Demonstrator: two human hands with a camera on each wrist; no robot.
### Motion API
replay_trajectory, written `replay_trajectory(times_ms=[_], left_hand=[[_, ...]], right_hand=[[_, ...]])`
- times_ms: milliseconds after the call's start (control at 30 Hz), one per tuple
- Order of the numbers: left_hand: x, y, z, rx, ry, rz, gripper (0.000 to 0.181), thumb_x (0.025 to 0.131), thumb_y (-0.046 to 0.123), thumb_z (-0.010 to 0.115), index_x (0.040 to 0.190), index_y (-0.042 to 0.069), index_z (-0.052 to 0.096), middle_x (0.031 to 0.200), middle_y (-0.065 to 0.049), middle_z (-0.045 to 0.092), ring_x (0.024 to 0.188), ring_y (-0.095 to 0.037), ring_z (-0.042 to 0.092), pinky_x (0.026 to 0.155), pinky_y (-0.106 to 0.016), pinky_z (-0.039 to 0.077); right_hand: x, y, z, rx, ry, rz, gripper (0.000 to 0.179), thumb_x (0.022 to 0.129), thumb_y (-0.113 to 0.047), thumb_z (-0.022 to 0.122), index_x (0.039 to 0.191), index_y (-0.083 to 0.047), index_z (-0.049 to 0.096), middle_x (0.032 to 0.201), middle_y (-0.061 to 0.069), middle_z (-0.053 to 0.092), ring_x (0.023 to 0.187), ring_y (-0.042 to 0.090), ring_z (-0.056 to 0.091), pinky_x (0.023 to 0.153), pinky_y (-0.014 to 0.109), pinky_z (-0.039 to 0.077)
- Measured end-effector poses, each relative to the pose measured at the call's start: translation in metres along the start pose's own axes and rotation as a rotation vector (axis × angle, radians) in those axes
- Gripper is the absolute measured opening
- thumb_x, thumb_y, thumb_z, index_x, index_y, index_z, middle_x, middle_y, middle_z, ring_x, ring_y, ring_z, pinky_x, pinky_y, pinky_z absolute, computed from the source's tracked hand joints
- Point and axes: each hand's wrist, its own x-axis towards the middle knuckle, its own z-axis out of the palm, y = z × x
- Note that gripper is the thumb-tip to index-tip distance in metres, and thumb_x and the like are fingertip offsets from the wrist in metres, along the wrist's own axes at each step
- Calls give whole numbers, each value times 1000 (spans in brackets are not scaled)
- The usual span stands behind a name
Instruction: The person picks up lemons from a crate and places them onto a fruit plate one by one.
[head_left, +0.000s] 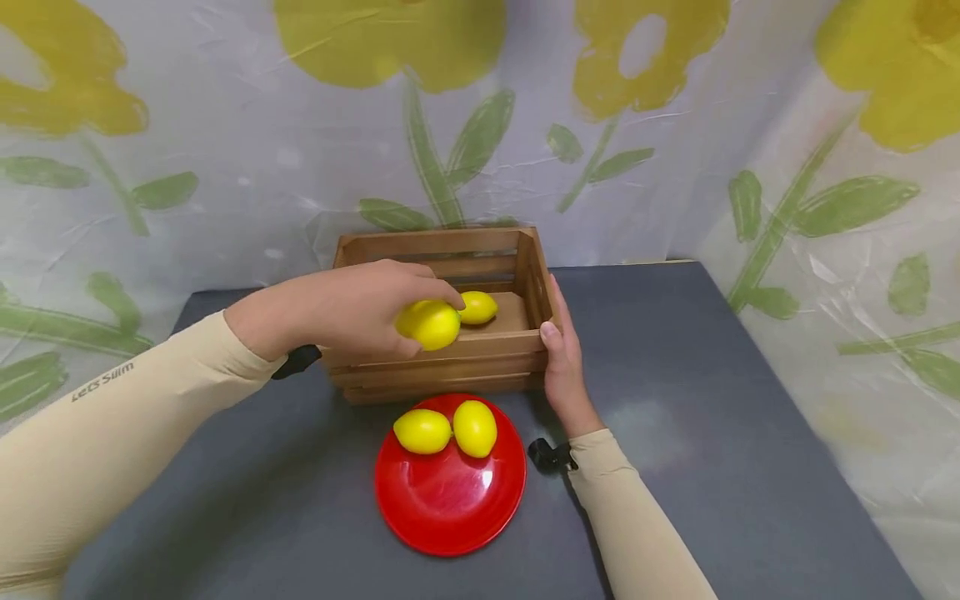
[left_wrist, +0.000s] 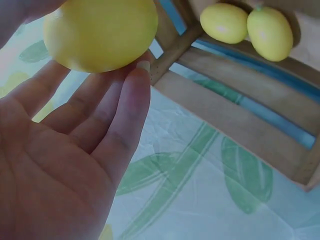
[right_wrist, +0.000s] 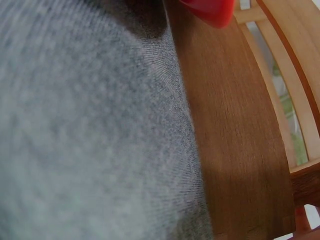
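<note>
My left hand (head_left: 352, 304) holds a yellow lemon (head_left: 437, 327) between thumb and fingertips, above the front side of a slatted wooden crate (head_left: 450, 364). In the left wrist view this lemon (left_wrist: 102, 35) sits at the fingertips, its upper part cut off by the frame. A lemon (head_left: 478, 308) lies inside the crate in the head view; the left wrist view shows two lemons there, touching. My right hand (head_left: 566, 371) grips the crate's right front corner, thumb at the front rim and fingers along the outer side. The right wrist view does not show the hand's fingers.
In front of the crate stands a red plate (head_left: 450, 508) with two lemons (head_left: 422, 432) near its far edge. All of it rests on a dark grey table (head_left: 675, 400). A flower-printed sheet (head_left: 247, 167) hangs close behind the crate.
</note>
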Motion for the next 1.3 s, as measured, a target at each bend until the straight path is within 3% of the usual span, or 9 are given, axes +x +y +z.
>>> replay_trajectory(times_ms=[233, 467, 633, 867, 1300], left_hand=[[-25, 3, 12, -5, 8, 10, 60, 90, 20, 82, 146, 34, 65, 132, 4, 66, 104, -18, 63, 86, -38, 58], [-45, 8, 28, -16, -15, 14, 59, 91, 20, 83, 145, 32, 65, 145, 1, 63, 112, -18, 64, 84, -36, 60], [-53, 10, 47, -23, -40, -13, 58, 90, 22, 84, 144, 32, 66, 139, 3, 65, 104, -14, 65, 77, -30, 59], [-59, 10, 81, -30, -43, -24, 58, 86, 21, 89, 140, 28, 69, 122, 6, 66, 102, -12, 62, 81, -31, 60], [-69, 22, 139, -3, 25, 49, 61, 79, 17, 94, 136, 21, 72, 125, -4, 64, 101, -17, 62, 80, -33, 61]], right_hand=[[1, -1, 1, 3, 8, -8, 72, 100, -38, 43, 171, -40, 30, 178, -9, 29, 157, 26, 34, 126, 63, 26], [2, -3, 0, 2, -3, -9, 71, 100, -39, 43, 170, -43, 29, 177, -13, 28, 157, 24, 33, 126, 63, 27], [6, -3, 0, -9, -6, 2, 70, 101, -44, 43, 169, -48, 28, 176, -18, 28, 157, 20, 32, 127, 63, 27], [2, -2, 1, -10, -5, 8, 72, 100, -41, 43, 170, -45, 28, 177, -14, 28, 157, 23, 33, 127, 64, 26], [3, -2, 3, 1, -13, 1, 70, 101, -41, 42, 169, -48, 28, 175, -21, 28, 157, 17, 33, 129, 62, 24]])
